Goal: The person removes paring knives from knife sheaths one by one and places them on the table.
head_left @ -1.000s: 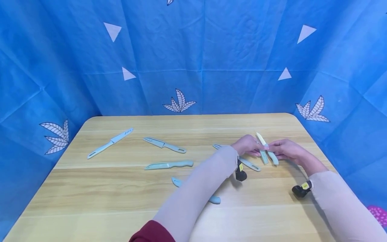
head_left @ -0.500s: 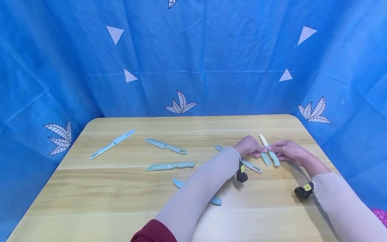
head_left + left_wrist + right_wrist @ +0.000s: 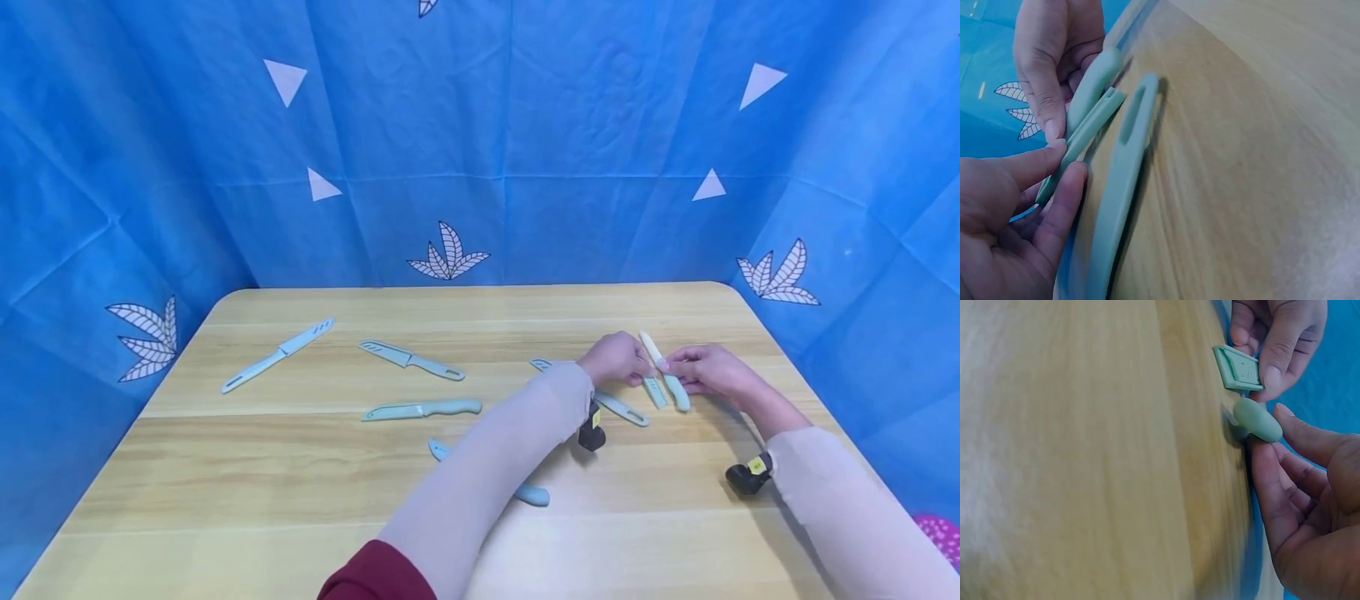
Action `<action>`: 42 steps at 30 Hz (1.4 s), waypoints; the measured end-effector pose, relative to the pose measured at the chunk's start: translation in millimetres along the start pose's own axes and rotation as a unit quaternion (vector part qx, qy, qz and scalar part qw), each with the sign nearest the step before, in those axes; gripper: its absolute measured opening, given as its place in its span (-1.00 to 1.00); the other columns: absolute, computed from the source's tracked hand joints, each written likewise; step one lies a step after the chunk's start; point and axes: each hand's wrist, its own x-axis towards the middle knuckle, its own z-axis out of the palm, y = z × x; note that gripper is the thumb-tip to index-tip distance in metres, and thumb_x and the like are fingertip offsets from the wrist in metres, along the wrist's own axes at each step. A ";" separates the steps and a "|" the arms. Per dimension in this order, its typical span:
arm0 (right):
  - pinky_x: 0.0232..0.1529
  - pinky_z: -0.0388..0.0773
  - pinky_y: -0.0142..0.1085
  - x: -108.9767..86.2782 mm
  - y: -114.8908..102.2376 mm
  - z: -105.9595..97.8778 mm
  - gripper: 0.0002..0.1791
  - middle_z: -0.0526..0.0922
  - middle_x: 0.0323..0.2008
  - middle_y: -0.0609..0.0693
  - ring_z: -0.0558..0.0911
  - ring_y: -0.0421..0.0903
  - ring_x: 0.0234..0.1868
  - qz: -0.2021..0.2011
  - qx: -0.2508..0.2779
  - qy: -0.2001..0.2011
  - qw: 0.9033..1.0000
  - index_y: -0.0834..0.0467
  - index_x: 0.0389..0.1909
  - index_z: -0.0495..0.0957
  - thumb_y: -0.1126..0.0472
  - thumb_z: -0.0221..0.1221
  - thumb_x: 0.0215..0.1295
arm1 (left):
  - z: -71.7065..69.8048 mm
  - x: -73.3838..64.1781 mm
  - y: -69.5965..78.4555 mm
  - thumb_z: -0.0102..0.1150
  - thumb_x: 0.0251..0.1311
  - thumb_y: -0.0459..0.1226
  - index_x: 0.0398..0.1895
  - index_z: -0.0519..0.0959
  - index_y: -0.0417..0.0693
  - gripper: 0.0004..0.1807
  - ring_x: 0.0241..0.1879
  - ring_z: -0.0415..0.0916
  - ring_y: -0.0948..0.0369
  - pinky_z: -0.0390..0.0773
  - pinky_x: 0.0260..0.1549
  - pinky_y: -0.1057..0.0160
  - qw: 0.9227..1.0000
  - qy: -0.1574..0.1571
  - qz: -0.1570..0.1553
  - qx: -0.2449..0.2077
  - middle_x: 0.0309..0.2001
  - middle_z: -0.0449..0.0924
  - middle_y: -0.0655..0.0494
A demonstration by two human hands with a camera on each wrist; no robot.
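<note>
My left hand [image 3: 617, 358] pinches a pale green knife sheath [image 3: 1088, 131] between thumb and fingers. Beside it, my right hand [image 3: 712, 371] grips a small knife [image 3: 677, 392] at the front of its pale green handle. The knife's bare, light blade [image 3: 649, 343] points toward the back of the table. Sheath and knife lie side by side, nearly parallel, close above the tabletop. In the right wrist view the sheath's wide end [image 3: 1241, 367] and the rounded handle butt [image 3: 1257, 419] face the camera. Left fingers hide the sheath's far part.
A sheathed knife [image 3: 622, 408] lies just left of the hands, partly under the left forearm. Another knife [image 3: 532, 495] is mostly covered by that arm. Further left lie more sheathed knives [image 3: 423, 408], [image 3: 412, 360], [image 3: 277, 357] on the wooden table [image 3: 225, 483]. A blue curtain [image 3: 570, 233] surrounds it.
Both hands stay almost in place, still holding the sheath and the knife. The two pieces shift only slightly, and the head view tilts a little.
</note>
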 end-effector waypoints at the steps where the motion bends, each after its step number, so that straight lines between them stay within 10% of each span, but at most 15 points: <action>1: -0.14 0.69 -0.32 -0.3 0.5 0.1 -0.45 0.65 -0.21 0.08 0.65 -0.16 -0.24 -0.004 -0.006 0.002 1.000 0.54 0.16 0.35 0.16 0.17 0.42 | 1.3 0.3 0.4 0.35 0.19 -0.19 -0.40 0.67 -0.02 -0.88 -0.65 0.48 0.39 0.49 -0.55 0.54 1.000 0.003 0.005 0.014 -0.64 0.58 0.26; 20: -0.26 0.71 -0.34 -10.9 -3.2 0.4 -0.51 0.66 -0.33 -0.01 0.63 -0.19 -0.31 0.008 -0.053 0.030 0.998 0.50 0.03 0.47 0.12 0.21 0.38 | 13.1 -2.9 22.2 0.38 0.14 -0.09 -0.29 0.72 0.11 -0.86 -0.59 0.45 0.43 0.41 -0.55 0.55 0.995 0.014 -0.010 0.097 -0.60 0.54 0.36; 42: -0.32 0.69 -0.37 0.9 -4.2 4.4 -0.61 0.62 -0.40 -0.03 0.60 -0.20 -0.36 0.007 -0.062 0.039 0.997 0.48 -0.02 0.50 0.19 0.19 0.39 | 11.6 4.2 2.2 0.40 0.14 -0.13 -0.33 0.68 0.09 -0.89 -0.52 0.42 0.38 0.40 -0.52 0.54 0.996 0.058 0.000 0.075 -0.54 0.53 0.38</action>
